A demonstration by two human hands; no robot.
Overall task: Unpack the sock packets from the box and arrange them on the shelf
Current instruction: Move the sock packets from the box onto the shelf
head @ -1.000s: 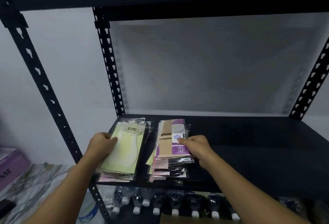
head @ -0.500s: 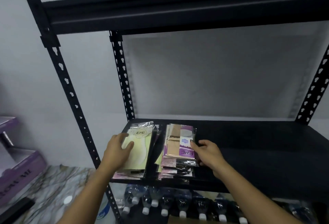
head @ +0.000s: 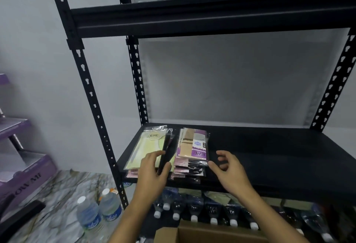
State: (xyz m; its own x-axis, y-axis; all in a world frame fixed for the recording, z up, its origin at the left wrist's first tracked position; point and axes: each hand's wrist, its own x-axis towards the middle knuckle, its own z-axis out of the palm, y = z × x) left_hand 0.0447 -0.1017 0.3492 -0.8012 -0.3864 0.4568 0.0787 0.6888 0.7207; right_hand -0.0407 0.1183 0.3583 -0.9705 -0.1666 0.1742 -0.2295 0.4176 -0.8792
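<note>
Black steel rack, slotted uprights, matte boards. The middle shelf carries all the visible sock packets at its left end. The upper shelf is seen edge-on from below.

Floor to the left has a marbled, veined surface. A purple carton stands on it at far left, with printed lettering on its side.

Cardboard box at the bottom edge, brown, flaps open; its contents cannot be seen.

A row of plastic bottles with white caps lies under the middle shelf, caps toward the camera. Two upright water bottles, clear with blue labels, stand on the floor beside the front upright.

Left stack: flat glossy sleeves, pale yellow-green packet on top with a round "ENE" tag. Right stack, just beside it: the top packet is beige and purple, with pink and black ones fanned out beneath.

Left hand: fingers lie across the top of the left stack, thumb opposite. A dark packet, thin and seemingly on edge between the two stacks, appears pinched between them.

Right hand: fingers spread and loosely curved, holding nothing, just right of the right stack. The thumb tip is at the stack's lower corner; whether it touches cannot be told.
</note>
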